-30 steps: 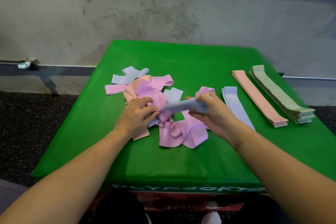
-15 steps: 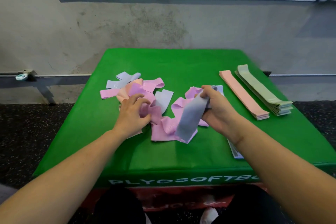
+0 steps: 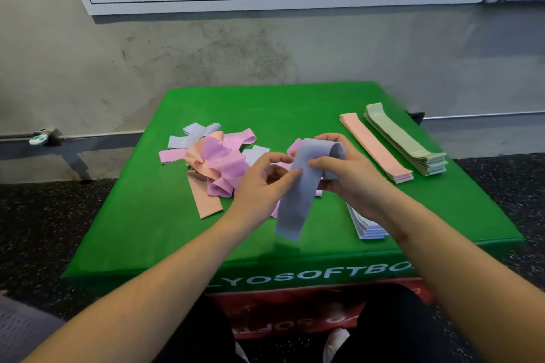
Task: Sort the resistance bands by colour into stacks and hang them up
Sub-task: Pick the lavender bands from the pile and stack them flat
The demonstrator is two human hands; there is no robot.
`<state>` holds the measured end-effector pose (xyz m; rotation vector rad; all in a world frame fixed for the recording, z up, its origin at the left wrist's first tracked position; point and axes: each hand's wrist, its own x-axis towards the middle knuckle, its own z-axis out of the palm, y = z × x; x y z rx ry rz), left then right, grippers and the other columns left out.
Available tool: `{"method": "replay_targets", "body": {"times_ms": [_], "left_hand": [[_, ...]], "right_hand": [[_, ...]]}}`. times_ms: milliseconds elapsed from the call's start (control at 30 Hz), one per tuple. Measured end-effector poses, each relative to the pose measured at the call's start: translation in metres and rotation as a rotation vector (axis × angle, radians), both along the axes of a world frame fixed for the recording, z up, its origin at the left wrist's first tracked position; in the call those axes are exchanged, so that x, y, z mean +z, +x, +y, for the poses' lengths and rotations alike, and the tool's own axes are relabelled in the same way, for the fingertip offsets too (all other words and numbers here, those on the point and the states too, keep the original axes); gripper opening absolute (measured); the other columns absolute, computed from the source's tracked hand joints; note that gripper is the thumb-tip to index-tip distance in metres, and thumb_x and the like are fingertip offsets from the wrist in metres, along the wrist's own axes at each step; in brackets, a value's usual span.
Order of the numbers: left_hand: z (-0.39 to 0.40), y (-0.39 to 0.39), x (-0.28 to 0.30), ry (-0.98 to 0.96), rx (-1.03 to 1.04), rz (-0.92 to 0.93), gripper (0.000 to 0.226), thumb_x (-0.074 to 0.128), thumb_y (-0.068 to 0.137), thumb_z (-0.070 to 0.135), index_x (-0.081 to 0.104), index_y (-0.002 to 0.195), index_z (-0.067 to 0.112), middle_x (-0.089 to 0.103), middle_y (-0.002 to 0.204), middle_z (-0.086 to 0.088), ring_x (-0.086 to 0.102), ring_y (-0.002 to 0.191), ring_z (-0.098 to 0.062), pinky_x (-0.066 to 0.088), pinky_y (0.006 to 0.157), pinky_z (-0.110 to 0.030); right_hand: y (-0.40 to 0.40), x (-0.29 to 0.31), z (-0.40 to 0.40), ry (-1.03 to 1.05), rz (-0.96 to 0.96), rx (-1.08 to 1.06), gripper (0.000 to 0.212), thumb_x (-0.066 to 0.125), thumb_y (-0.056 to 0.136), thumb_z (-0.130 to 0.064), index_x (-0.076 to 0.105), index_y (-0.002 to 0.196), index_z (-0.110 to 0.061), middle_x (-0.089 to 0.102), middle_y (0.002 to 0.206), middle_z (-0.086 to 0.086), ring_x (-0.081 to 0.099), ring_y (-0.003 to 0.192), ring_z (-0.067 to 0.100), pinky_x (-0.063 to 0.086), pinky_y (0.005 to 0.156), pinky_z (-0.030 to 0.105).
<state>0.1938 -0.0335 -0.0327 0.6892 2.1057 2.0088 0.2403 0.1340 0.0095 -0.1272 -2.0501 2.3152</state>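
At frame centre both hands hold one blue band [image 3: 298,194]: the right hand [image 3: 351,177] has its grip clamped on the looped top. The left hand [image 3: 262,186] pinches its edge above the green worktop [image 3: 153,215]

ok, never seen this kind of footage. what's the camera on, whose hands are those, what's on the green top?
No machine here: one camera on a person's head looks down at their own bare hands. The left hand and right hand both pinch a pale blue band, lifted off the green box top. An unsorted pile of pink, peach and blue bands lies to the left. Sorted stacks lie to the right: blue under the right wrist, then peach, then green.
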Motion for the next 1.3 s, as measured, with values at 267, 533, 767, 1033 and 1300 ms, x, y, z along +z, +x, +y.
{"method": "replay_targets", "body": {"times_ms": [267,533,767,1033,1300], "left_hand": [[0.009,0.021,0.003,0.049,0.092,-0.223,0.029,0.049,0.104,0.014,0.062,0.094,0.037,0.063,0.098,-0.004,0.054,0.084,-0.018,0.041,0.064,-0.029],[0.006,0.025,0.011,-0.08,0.048,-0.195,0.025,0.047,0.104,0.012,0.062,0.098,0.031,0.061,0.089,0.005,0.054,0.073,-0.008,0.041,0.06,-0.018],[0.01,0.033,0.008,-0.255,-0.094,-0.242,0.024,0.049,0.098,0.003,0.067,0.096,0.019,0.06,0.072,0.006,0.042,0.053,-0.004,0.036,0.057,-0.021],[0.016,0.044,0.017,-0.255,-0.178,-0.192,0.038,0.037,0.106,0.038,0.067,0.115,0.017,0.074,0.102,0.0,0.064,0.094,-0.016,0.051,0.092,-0.037],[0.042,0.055,0.047,0.165,-0.315,-0.257,0.03,0.054,0.099,0.037,0.069,0.116,0.017,0.072,0.116,-0.014,0.068,0.106,-0.031,0.051,0.099,-0.051]], "right_hand": [[0.035,0.003,0.024,0.342,-0.001,-0.012,0.021,0.069,0.09,-0.01,0.061,0.103,-0.024,0.063,0.084,-0.009,0.05,0.063,0.002,0.039,0.058,0.019],[0.059,0.017,0.042,0.23,0.101,-0.098,0.009,0.062,0.093,-0.005,0.071,0.093,-0.006,0.064,0.082,0.016,0.054,0.065,0.012,0.046,0.067,0.028],[0.069,0.019,0.034,0.204,0.234,-0.151,0.009,0.066,0.091,-0.004,0.068,0.091,-0.012,0.062,0.069,-0.009,0.048,0.062,0.007,0.04,0.06,0.018],[0.072,0.031,0.024,0.146,0.301,-0.172,0.008,0.065,0.094,-0.01,0.073,0.096,-0.01,0.063,0.071,-0.009,0.048,0.064,0.006,0.04,0.059,0.017],[0.068,0.04,0.031,0.442,0.336,-0.146,0.011,0.064,0.096,-0.015,0.074,0.099,-0.02,0.069,0.081,-0.009,0.059,0.071,0.003,0.049,0.066,0.017]]}}
